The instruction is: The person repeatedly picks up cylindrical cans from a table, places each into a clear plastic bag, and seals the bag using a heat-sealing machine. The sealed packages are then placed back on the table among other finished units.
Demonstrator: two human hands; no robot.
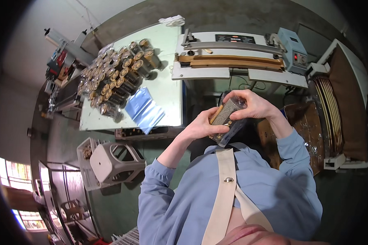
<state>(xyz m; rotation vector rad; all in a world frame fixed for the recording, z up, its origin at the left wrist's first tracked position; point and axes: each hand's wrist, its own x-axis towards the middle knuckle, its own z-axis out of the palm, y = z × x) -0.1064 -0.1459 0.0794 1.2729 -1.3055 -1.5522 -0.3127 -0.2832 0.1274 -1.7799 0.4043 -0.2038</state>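
A dark canister (224,117) with a speckled grey side and gold marks is held in front of my chest. It sits tilted inside a clear plastic bag (226,139). My left hand (205,125) grips its lower left side, with the thumb across the front. Around the upper end curl the fingers of my right hand (252,103), its thumb pressing on the side. To the left, several wrapped canisters (127,76) with gold lids crowd a white table (168,92). A stack of clear bluish plastic bags (144,108) lies at that table's near edge.
Beyond my hands stands a long bar heat sealer (233,46) with a pale blue control box (291,52). A cardboard box (305,131) is at the right. Lower left are a plastic stool (109,162) and a white crate (86,174).
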